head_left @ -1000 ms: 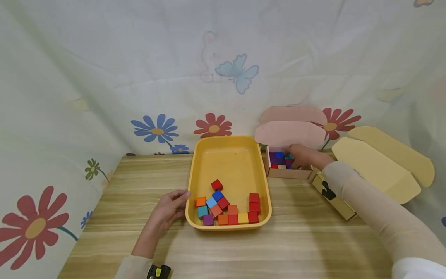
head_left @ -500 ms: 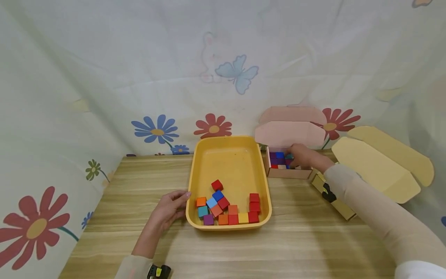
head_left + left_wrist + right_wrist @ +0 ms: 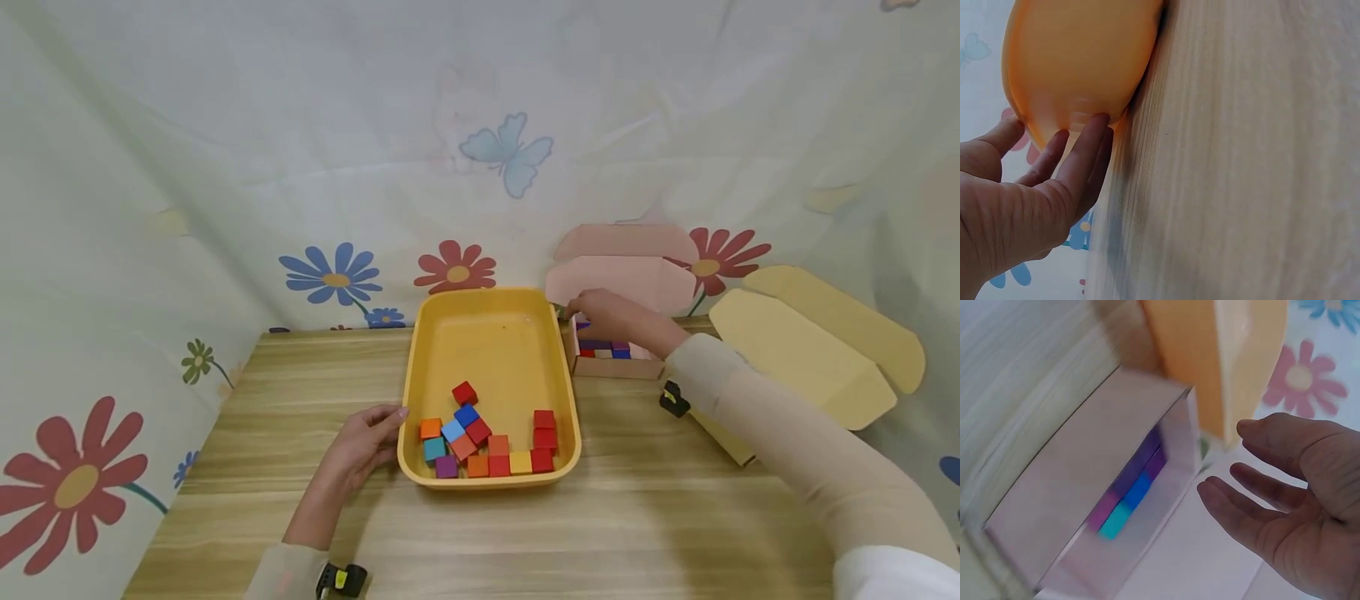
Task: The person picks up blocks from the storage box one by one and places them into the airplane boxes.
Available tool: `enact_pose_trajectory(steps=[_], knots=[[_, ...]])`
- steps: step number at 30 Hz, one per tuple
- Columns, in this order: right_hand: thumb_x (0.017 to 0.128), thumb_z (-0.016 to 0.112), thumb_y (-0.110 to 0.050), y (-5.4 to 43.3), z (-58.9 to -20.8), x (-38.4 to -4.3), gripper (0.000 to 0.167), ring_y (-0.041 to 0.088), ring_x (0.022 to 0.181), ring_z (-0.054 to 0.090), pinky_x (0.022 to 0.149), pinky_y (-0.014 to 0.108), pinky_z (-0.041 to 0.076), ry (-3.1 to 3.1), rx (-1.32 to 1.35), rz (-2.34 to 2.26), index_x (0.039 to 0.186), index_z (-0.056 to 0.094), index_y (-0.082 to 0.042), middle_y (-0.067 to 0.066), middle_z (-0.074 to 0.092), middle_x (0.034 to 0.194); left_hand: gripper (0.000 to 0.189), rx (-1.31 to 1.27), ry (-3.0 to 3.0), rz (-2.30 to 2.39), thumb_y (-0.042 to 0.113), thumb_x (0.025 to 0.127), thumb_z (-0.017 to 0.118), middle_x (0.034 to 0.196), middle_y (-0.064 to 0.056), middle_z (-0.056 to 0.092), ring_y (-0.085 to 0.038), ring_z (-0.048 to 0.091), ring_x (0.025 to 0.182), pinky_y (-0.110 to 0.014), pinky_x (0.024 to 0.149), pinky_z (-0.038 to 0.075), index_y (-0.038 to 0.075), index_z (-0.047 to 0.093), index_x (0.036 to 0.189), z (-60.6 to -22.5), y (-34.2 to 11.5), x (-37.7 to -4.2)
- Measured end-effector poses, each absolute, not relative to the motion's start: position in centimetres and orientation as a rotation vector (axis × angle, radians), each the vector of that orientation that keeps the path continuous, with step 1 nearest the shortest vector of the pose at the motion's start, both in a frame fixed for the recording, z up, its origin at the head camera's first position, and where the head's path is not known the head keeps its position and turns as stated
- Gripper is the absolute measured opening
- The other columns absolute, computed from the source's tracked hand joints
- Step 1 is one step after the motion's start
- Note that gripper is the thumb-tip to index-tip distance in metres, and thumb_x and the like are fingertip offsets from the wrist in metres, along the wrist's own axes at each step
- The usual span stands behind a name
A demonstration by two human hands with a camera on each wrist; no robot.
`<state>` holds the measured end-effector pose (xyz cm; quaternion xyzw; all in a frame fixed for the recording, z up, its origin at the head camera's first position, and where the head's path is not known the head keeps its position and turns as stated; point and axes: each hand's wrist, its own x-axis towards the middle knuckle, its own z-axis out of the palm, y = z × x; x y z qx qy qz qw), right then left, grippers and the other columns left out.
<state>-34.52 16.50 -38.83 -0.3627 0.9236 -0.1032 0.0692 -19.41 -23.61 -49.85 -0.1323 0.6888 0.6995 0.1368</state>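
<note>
A yellow tray (image 3: 491,350) holds several small coloured cubes near its front. Beside its left wall is my left hand (image 3: 367,442), thumb at the rim and fingertips touching the outer side, fingers only slightly bent, as the left wrist view shows. To the tray's right stands a pink box (image 3: 618,367) with its lid up and several blue, purple and teal cubes (image 3: 1129,506) inside. My right hand (image 3: 611,315) is over the box's left end, close to the tray's rim. In the right wrist view its fingers are loosely bent, and nothing is visible between them.
A yellow cardboard box (image 3: 723,433) with its lid (image 3: 806,354) folded back lies right of the pink box, partly under my right forearm. Behind the wooden table (image 3: 480,550) hangs a flowered white curtain (image 3: 375,167).
My right hand has moved left and slightly up, from inside the pink box's right part to its left end. The left hand and tray stay put.
</note>
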Motion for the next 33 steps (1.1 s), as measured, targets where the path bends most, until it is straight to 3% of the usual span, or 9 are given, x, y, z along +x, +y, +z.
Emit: enact_pose_trajectory(steps=[5, 13, 22, 28, 33], knots=[[0.093, 0.073, -0.008, 12.7, -38.5, -33.3, 0.032, 0.031, 0.101, 0.063, 0.093, 0.042, 0.055, 2.716, -1.185, -0.24, 0.124, 0.068, 0.0, 0.018, 0.067, 0.121, 0.053, -0.382, 1.992, 2.02, 0.027, 0.101, 0.066, 0.117, -0.016, 0.068, -0.022, 0.07, 0.099, -0.041, 0.085, 0.06, -0.006, 0.052, 0.139, -50.0, -23.7, -19.6], [0.093, 0.075, -0.01, 5.9, -38.0, -30.6, 0.031, 0.028, 0.113, 0.063, 0.098, 0.036, 0.053, 2.531, -1.489, -0.143, 0.123, 0.069, -0.004, 0.012, 0.068, 0.123, 0.053, -0.383, 1.979, 2.027, 0.027, 0.101, 0.067, 0.115, -0.015, 0.07, -0.021, 0.07, 0.099, -0.04, 0.084, 0.06, -0.006, 0.052, 0.14, -49.9, -23.7, -19.5], [0.095, 0.075, -0.017, -1.4, -39.1, -27.6, 0.036, 0.017, 0.11, 0.062, 0.095, 0.025, 0.053, 2.33, -1.537, -0.002, 0.13, 0.069, -0.013, 0.006, 0.067, 0.128, 0.053, -0.373, 2.041, 1.971, 0.029, 0.1, 0.068, 0.124, -0.019, 0.066, -0.023, 0.07, 0.101, -0.043, 0.085, 0.06, -0.005, 0.054, 0.138, -49.2, -23.7, -19.7], [0.094, 0.075, -0.017, -4.2, -41.2, -27.7, 0.04, 0.014, 0.114, 0.061, 0.1, 0.022, 0.049, 2.232, -1.571, 0.021, 0.133, 0.068, -0.016, -0.001, 0.067, 0.128, 0.044, -0.369, 2.019, 2.0, 0.023, 0.101, 0.067, 0.119, -0.015, 0.067, -0.021, 0.07, 0.097, -0.039, 0.082, 0.061, -0.007, 0.056, 0.132, -49.6, -23.7, -19.9], [0.092, 0.077, -0.015, -5.1, -42.5, -27.5, 0.035, 0.012, 0.101, 0.061, 0.093, 0.018, 0.05, 2.174, -1.594, 0.022, 0.127, 0.072, -0.014, -0.003, 0.07, 0.118, 0.041, -0.36, 2.019, 2.012, 0.02, 0.101, 0.067, 0.115, -0.013, 0.066, -0.021, 0.07, 0.095, -0.039, 0.08, 0.061, -0.008, 0.057, 0.129, -49.8, -23.6, -19.9]])
